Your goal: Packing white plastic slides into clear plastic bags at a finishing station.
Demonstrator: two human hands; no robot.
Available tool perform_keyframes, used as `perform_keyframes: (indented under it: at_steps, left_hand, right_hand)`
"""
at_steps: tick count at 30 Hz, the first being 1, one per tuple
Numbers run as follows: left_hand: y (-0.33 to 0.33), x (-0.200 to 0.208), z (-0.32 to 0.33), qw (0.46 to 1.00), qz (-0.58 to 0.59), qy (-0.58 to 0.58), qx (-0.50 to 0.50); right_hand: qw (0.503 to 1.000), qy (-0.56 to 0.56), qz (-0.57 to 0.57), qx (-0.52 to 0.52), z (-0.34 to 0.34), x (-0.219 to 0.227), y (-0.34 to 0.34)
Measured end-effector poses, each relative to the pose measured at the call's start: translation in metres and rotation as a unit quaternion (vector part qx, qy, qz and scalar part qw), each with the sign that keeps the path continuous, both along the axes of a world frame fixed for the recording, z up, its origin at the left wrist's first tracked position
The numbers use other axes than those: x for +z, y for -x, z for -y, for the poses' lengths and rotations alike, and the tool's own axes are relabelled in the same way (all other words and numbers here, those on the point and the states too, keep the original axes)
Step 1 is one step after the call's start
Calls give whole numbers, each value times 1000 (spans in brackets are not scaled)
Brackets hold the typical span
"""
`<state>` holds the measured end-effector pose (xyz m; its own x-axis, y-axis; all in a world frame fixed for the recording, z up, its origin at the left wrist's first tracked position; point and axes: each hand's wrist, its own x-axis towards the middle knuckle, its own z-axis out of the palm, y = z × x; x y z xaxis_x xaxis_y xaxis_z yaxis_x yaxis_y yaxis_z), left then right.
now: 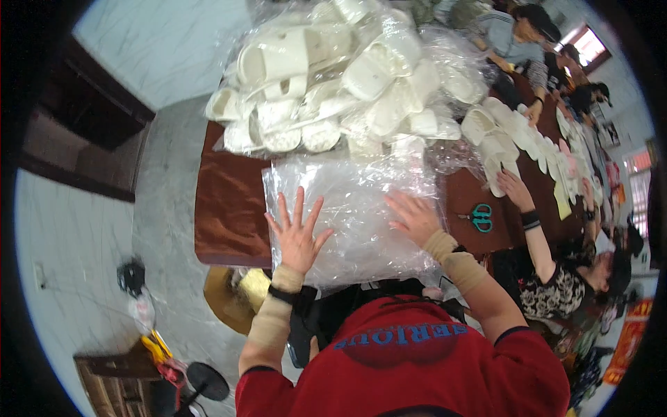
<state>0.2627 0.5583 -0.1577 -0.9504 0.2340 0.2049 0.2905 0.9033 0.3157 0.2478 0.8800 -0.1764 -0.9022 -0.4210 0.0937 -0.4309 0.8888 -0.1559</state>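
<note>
A stack of clear plastic bags point(354, 250) lies flat on the table in front of me. My left hand point(299, 236) rests on its left part, palm down with the fingers spread. On the right part lies my right hand point(415, 217), its fingers stretched out and nothing held in them. Beyond the bags rises a big heap of white clogs point(278, 66), many of them wrapped in clear plastic. Right of the bags is a pair of scissors point(481, 217) with green handles, apart from my right hand.
The table point(229, 201) has a brown cover. Along its right side runs a row of white shoe parts point(531, 142), where several co-workers sit; one co-worker's hand point(515, 189) reaches toward them. A cardboard box point(226, 299) stands below the table's near left edge. A black round stool point(207, 381) is on the floor.
</note>
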Motion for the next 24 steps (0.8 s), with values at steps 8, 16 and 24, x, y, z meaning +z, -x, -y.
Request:
perform_keyframes:
  at_steps: [8, 16, 24]
  left_hand:
    - [58, -67, 0, 989, 56, 118, -63]
    - [65, -59, 1, 994, 46, 71, -67]
    - [53, -65, 26, 995, 69, 48, -44]
  right_hand:
    - [838, 372, 249, -312, -65, -91, 11]
    - [715, 229, -412, -516, -192, -36, 98]
    - [699, 642, -82, -305, -110, 176, 144]
